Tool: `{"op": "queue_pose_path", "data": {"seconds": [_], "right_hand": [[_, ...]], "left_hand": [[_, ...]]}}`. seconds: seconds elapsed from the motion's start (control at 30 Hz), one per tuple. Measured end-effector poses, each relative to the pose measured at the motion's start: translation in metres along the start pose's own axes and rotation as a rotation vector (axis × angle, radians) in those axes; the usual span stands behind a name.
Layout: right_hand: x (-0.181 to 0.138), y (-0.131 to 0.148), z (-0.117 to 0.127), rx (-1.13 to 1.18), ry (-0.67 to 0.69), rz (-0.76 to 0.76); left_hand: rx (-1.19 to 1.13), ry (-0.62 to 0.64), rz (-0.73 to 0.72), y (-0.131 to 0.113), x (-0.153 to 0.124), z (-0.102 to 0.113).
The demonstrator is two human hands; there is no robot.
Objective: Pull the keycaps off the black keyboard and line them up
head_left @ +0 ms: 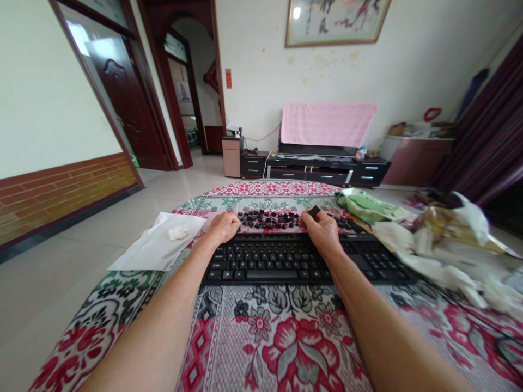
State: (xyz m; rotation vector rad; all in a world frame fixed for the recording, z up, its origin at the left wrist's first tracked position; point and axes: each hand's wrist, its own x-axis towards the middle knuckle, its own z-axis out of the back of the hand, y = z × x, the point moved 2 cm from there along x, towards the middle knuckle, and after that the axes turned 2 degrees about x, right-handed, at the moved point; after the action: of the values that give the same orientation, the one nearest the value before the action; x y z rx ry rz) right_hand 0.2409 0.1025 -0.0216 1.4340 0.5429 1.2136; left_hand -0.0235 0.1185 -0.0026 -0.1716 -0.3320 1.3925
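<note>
A black computer keyboard (273, 274) lies in front of me. Its lower rows carry keycaps, while the upper rows look bare in places. Just beyond its back edge, many loose black keycaps (267, 220) are scattered on the cloth. My left hand (226, 226) is closed beside the left end of this pile; whatever may be in its fingers is hidden. Over the right part of the keyboard, my right hand (323, 231) pinches a larger black keycap (314, 211) between thumb and fingers.
A patterned tablecloth (300, 340) covers the round table. White paper (147, 242) with a crumpled tissue (178, 233) lies left. Green packaging (368, 206) and crumpled wrapping (445, 250) sit right, near the keyboard's cable (466, 313). Beyond stands a TV draped with a pink cloth (327, 124).
</note>
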Motion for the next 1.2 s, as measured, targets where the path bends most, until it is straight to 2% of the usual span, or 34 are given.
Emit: {"op": "queue_pose_path", "data": {"seconds": [0.17,0.6,0.77,1.2], "right_hand": [[0.000,0.000,0.000,-0.007,-0.001,-0.001],[0.000,0.000,0.000,-0.005,0.006,0.003],[-0.001,0.002,0.000,0.008,0.009,-0.006],[-0.001,0.002,0.000,-0.016,0.015,0.007]], "left_hand": [[0.005,-0.061,-0.021,0.005,0.000,-0.002],[-0.015,-0.107,0.013,0.009,0.003,-0.005],[-0.014,-0.067,-0.009,0.011,0.002,-0.003],[-0.021,-0.015,0.119,0.002,-0.001,0.003]]}}
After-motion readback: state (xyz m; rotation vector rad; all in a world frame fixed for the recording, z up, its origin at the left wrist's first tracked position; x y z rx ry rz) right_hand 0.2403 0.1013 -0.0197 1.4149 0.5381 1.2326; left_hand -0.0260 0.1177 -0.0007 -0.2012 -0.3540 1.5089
